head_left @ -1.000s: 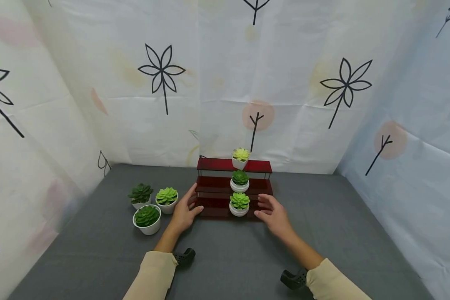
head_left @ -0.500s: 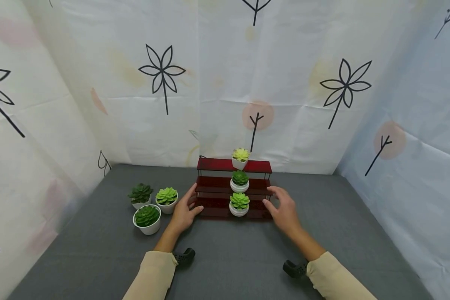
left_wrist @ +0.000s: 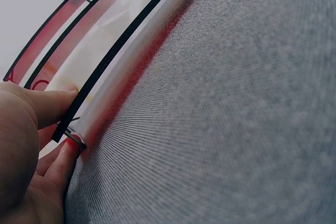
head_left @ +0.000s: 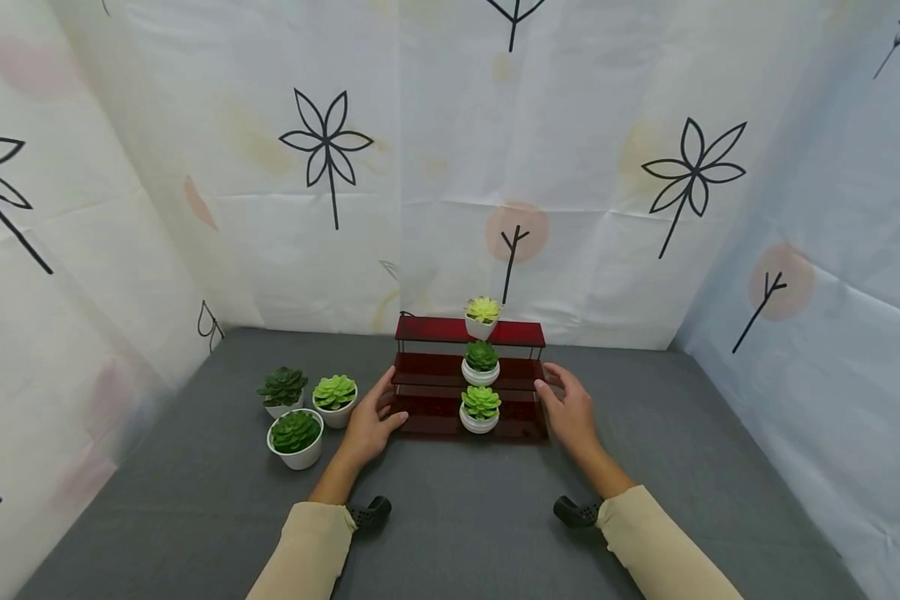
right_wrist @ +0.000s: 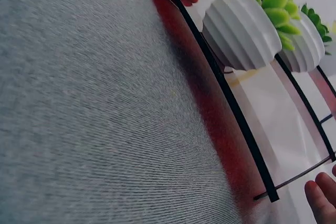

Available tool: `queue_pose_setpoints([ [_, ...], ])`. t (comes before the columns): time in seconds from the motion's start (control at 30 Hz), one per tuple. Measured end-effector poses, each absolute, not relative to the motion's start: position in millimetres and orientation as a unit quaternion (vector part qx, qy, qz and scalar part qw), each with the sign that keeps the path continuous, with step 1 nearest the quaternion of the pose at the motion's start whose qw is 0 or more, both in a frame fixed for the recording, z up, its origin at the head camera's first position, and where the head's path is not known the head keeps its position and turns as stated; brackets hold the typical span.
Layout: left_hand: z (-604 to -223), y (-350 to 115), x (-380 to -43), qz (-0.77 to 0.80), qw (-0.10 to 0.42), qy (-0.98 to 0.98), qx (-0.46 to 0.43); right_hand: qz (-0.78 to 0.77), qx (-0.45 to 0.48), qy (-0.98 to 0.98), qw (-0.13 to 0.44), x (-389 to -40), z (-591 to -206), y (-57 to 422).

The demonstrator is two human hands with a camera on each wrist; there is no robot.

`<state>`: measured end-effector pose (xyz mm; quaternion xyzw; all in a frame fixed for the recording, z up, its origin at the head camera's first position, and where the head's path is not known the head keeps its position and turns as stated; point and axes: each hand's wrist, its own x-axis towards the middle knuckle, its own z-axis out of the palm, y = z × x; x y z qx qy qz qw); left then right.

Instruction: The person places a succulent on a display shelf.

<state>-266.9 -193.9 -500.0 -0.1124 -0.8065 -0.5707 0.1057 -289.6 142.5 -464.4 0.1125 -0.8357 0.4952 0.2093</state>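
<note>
Grip on the left hand (head_left: 366, 425) is a loose pinch on the left end of the red shelf (head_left: 427, 412), which sits toward the back of the table (head_left: 465, 517). Right hand (head_left: 572, 417) is relaxed, partly open, by the other end; can't tell if it touches. Shelf's long axis runs left to right, steps facing the person. Left wrist view shows a finger at the wire leg (left_wrist: 77, 140), hidden from the head view.

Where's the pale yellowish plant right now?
In the head view, the yellowish plant stands on the top shelf of the red rack, slightly right of centre, behind the dark green plant.
</note>
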Motion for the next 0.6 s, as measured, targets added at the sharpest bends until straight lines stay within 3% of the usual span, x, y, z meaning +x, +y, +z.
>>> queue_pose_setpoints([
  [0.6, -499, -196, -267, -0.568, 0.095, -0.81, -0.111, 0.488, 0.153, -0.849, 0.13, -303, -487, 150],
])
